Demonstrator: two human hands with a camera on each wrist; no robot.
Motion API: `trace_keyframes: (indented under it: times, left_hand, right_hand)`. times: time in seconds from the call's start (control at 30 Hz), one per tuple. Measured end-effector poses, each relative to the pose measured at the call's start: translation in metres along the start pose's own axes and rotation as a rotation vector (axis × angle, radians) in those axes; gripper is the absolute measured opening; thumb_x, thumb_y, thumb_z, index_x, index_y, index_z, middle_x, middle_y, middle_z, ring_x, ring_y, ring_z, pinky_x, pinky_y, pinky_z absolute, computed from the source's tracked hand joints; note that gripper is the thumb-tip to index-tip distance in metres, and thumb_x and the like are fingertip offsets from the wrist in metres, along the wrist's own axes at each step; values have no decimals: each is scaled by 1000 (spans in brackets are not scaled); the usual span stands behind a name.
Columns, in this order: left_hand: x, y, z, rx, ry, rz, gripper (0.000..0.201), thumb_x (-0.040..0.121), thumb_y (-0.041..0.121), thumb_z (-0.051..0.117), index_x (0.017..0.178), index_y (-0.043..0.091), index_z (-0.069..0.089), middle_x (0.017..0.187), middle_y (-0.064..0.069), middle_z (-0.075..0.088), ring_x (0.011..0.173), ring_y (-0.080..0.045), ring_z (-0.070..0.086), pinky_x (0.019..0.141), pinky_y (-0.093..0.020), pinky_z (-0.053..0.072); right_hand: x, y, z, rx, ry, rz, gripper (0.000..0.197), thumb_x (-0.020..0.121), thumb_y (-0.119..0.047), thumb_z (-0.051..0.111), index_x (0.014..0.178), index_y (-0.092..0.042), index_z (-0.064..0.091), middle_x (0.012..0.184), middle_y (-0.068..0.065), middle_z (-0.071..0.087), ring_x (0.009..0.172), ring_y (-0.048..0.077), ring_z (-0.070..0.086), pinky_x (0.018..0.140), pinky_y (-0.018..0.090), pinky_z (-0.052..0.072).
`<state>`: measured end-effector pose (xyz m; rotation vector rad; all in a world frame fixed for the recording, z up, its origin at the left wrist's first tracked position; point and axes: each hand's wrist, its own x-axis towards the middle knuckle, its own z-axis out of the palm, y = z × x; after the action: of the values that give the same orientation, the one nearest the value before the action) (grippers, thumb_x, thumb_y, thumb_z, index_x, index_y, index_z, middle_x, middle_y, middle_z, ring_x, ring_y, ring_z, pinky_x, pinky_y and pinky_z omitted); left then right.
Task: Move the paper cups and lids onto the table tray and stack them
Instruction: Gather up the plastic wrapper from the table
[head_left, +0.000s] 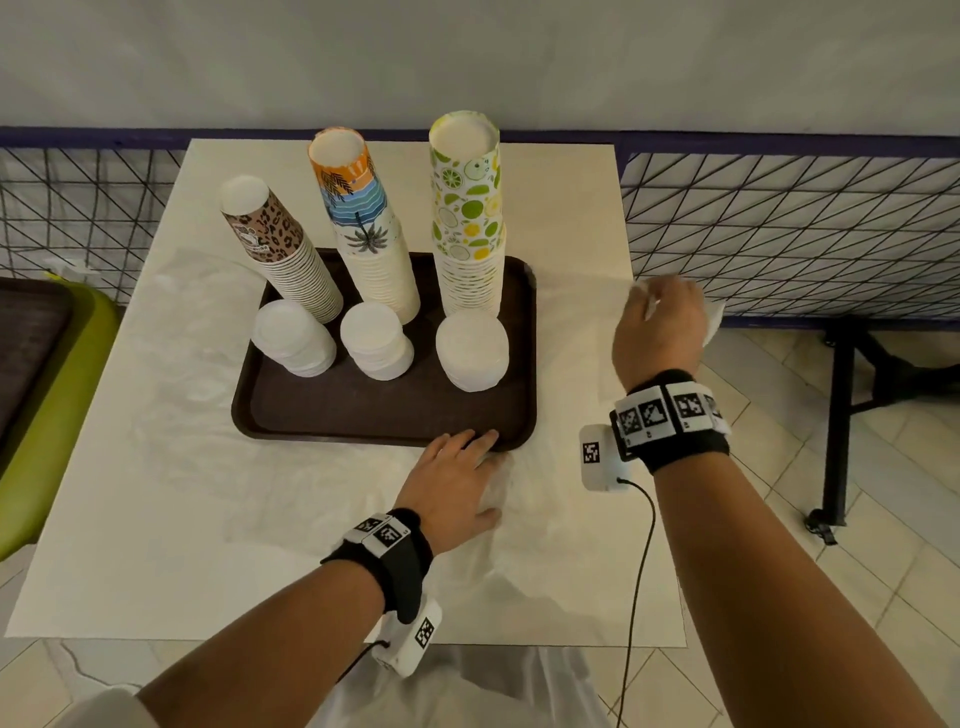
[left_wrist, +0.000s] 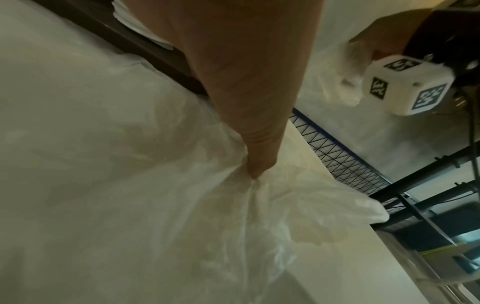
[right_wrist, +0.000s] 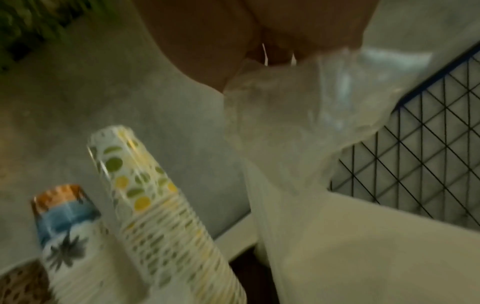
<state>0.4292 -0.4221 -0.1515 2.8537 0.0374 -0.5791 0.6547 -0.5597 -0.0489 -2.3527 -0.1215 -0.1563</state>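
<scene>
Covering cream table (head_left: 130, 519): clear plastic sheet (head_left: 545, 519); wire-grid fence (head_left: 779, 223) behind.

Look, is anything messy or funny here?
The cups and lids stand neatly on the tray. The odd thing is a crinkled clear plastic sheet spread over the table. The left hand presses it down while the right hand pinches its edge, bunching it up.

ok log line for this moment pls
tray: three cup stacks, three lid stacks | left hand: pressing plastic sheet flat | right hand: gripping sheet edge
</scene>
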Motion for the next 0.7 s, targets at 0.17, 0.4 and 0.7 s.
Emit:
trace_keyframes:
  times: [0.17,0.4,0.7]
  left_hand:
    - [4,3,5,-12,41,-16,64,98,52,54,156,30,39,171,2,17,156,-27,20,129,-46,10]
    - [9,-3,23,-219,268,-40,34,91,26,63,124,20,70,140,-11,60,130,-36,53,117,-57,38]
    - [4,-9,6,-348,178,57,44,83,22,71,126,15,67,128,-7,66,121,-30,60,113,-49,40]
  right_hand:
    - [-15,-4,-62,155,281,-37,25,105,-30,41,107,-9,55,88,-2,58,77,16,57,64,12,43]
    - [-125,35,-76,-249,-388,-105,49,92,-61,49,126,-28,42,82,-5,65,63,16,61,63,33,51]
    - [-185,52,29,-530,-849,3,50,94,-45,59,127,-15,38,128,8,48,102,33,62,81,44,55]
